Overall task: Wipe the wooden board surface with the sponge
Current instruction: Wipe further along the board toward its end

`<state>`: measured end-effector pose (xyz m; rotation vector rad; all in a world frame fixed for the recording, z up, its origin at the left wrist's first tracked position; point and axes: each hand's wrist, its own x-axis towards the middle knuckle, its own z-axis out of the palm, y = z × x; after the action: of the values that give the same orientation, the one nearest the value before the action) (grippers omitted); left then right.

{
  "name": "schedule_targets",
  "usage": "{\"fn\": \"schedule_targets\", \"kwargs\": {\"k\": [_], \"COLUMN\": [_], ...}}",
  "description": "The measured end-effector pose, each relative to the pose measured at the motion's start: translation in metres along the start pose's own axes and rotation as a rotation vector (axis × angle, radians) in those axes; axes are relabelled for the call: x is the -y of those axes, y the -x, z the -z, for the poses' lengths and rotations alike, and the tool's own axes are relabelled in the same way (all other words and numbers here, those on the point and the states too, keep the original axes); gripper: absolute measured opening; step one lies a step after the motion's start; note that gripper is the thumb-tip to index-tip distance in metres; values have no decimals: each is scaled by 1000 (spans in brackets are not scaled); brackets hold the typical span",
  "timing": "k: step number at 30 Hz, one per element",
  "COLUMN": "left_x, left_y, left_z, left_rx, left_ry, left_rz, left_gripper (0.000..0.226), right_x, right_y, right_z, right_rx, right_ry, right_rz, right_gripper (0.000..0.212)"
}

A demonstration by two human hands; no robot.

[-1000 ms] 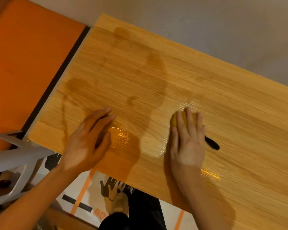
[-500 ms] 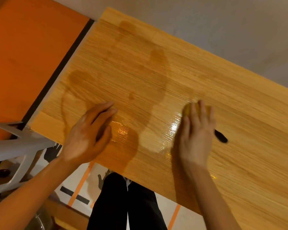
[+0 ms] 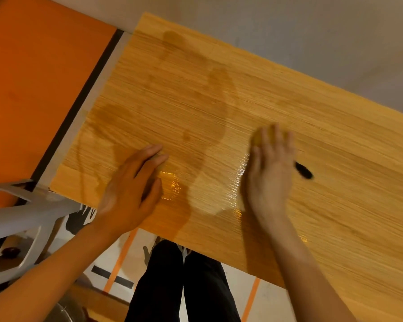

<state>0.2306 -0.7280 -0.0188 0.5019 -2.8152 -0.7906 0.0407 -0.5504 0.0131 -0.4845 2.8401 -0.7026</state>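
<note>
The wooden board [image 3: 335, 126] fills most of the view, with darker wet streaks and shiny patches across its left half. My right hand [image 3: 269, 175] presses flat on a yellow sponge [image 3: 258, 138], which shows only at my fingertips; the rest is hidden under the palm. My left hand [image 3: 130, 189] lies flat on the board near its front edge, fingers together, holding nothing.
A black oval mark [image 3: 304, 171] sits on the board just right of my right hand. An orange surface [image 3: 33, 77] lies left of the board. A white frame [image 3: 26, 214] stands at the lower left. My dark trouser legs [image 3: 182, 284] are below the front edge.
My right hand has slid the sponge to the right and slightly away from me, leaving a fresh glossy wet strip. My left hand has stayed in place.
</note>
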Motion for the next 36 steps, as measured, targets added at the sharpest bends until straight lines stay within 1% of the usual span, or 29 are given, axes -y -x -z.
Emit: {"fn": "schedule_targets", "kwargs": {"k": [2,3,5,7,10,12,13,15,18,20,21,22,23,25,27,28,30,33,35,36], "left_x": [-2,-3,-6,-8,-9,-6,-3,3,9,12,14,14,14,13,11,11,11,11,10,10], "left_y": [0,-1,-8,-27,-78,-114,-129,-146,-152,-150,-151,-151,-152,-151,-152,-151,-150,-150,-150,-149], "left_z": [2,4,9,13,14,13,12,9,4,3,2,3,3,3,4,4,4,2,2,2], "left_rx": [24,37,67,72,6,0,18,59,72,72,73,71,68,66,66,68,65,48,41,39], "left_ry": [18,30,48,73,117,65,30,-22,-68,-82,-79,-70,-61,-55,-54,-53,-50,-55,-56,-56], "left_rz": [18,29,42,66,105,81,78,71,19,3,1,1,2,9,17,23,34,25,25,24], "left_gripper": [43,44,49,55,55,49,48,47,45,45,45,45,45,44,44,44,44,43,42,42], "right_x": [40,47,32,-8,-52,-46,-33,5,61,64,53,35,12,-25,-30,-18,22,79,82,71], "right_y": [-1,-2,-6,-4,-1,-5,-8,-20,-29,-29,-29,-28,-26,-20,-22,-25,-39,-53,-57,-57], "right_z": [-24,-28,-21,0,28,24,17,-5,-39,-41,-33,-22,-9,14,18,10,-14,-47,-48,-41], "right_rx": [87,131,181,133,30,-33,-58,-61,32,103,122,114,80,-17,-113,-139,-128,-16,74,91], "right_ry": [-5,-6,21,46,1,-29,-29,-17,-3,23,54,82,91,23,-42,-48,-37,17,59,71], "right_rz": [171,251,341,297,57,-66,-94,-61,99,243,283,281,223,-18,-202,-236,-172,43,187,220], "right_gripper": [43,43,44,44,43,42,42,42,42,43,44,44,43,42,42,41,41,41,43,44]}}
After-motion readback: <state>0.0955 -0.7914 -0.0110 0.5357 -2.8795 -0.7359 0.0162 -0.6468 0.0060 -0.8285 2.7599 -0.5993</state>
